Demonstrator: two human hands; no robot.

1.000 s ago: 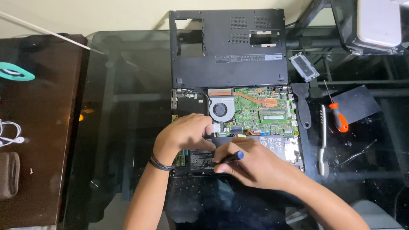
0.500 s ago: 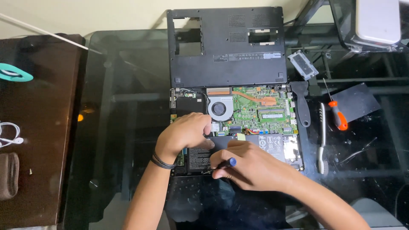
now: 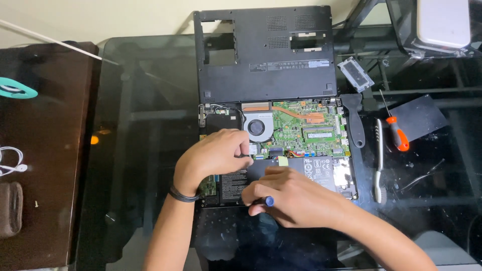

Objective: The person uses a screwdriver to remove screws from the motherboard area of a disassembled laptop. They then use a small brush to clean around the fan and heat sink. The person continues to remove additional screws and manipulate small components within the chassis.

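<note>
An opened laptop (image 3: 301, 130) lies on the glass table, its green circuit board, round fan (image 3: 257, 127) and black battery (image 3: 261, 168) exposed. My left hand (image 3: 213, 156) rests on the laptop's left part, fingers curled near the fan and pressing down on the battery's upper edge. My right hand (image 3: 293, 195) is closed around a small screwdriver with a blue end (image 3: 268, 201), low on the battery near the laptop's front edge. The tip is hidden by my fingers.
The laptop's black bottom cover (image 3: 266, 52) lies behind it. An orange-handled screwdriver (image 3: 396, 134), a white toothbrush (image 3: 379, 160), a black pry tool (image 3: 354, 123) and a small cover plate (image 3: 355, 74) lie at the right. A dark wooden table (image 3: 40, 150) stands at the left.
My right hand has slid left and slightly toward me with the screwdriver. My left hand has stayed on the laptop.
</note>
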